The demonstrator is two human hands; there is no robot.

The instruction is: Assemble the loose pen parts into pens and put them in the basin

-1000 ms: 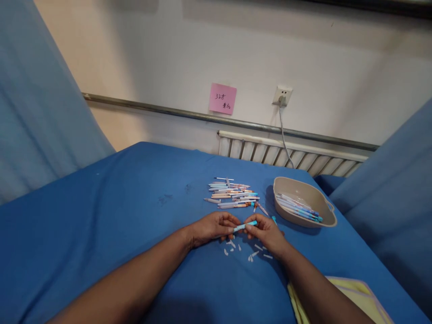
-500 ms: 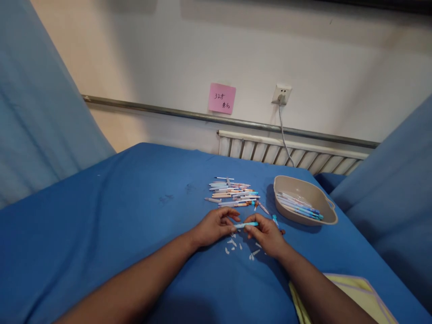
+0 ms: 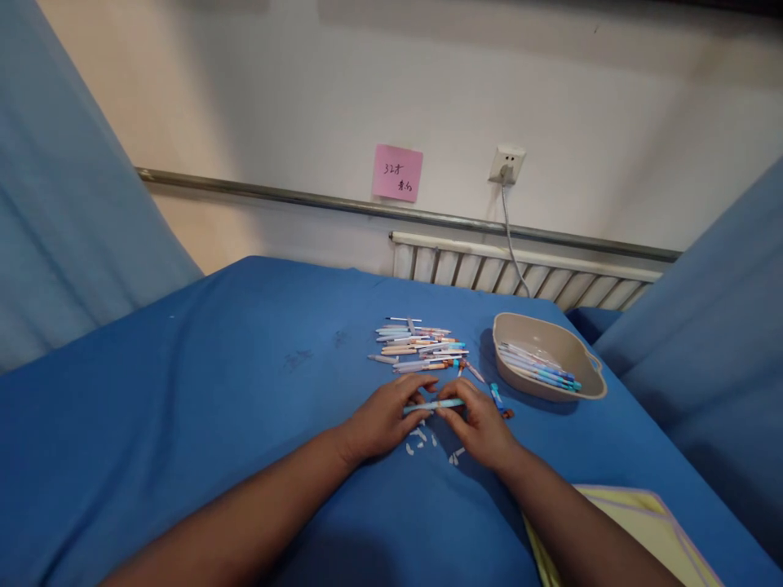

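My left hand (image 3: 387, 417) and my right hand (image 3: 480, 424) meet over the blue-covered table (image 3: 201, 391), both pinching one light blue pen (image 3: 435, 404) that lies level between their fingertips. Small white pen caps or tips (image 3: 422, 441) are scattered on the cloth just under the hands. A loose pile of pens (image 3: 419, 346) in blue, orange and white lies a little beyond my fingers. A beige oval tray (image 3: 550, 330) at the right holds several blue pens (image 3: 538, 367). Another blue pen (image 3: 497, 399) lies beside my right hand.
A yellow cloth (image 3: 636, 530) lies at the table's near right corner. Blue curtains hang at the left (image 3: 73, 212) and right (image 3: 715, 326). Behind the table are a radiator (image 3: 489, 273), a wall socket with a cable (image 3: 507, 167) and a pink note (image 3: 398, 173).
The pen in my fingers has turned from slightly tilted to level, and more of its length shows. Both hands shifted slightly closer together.
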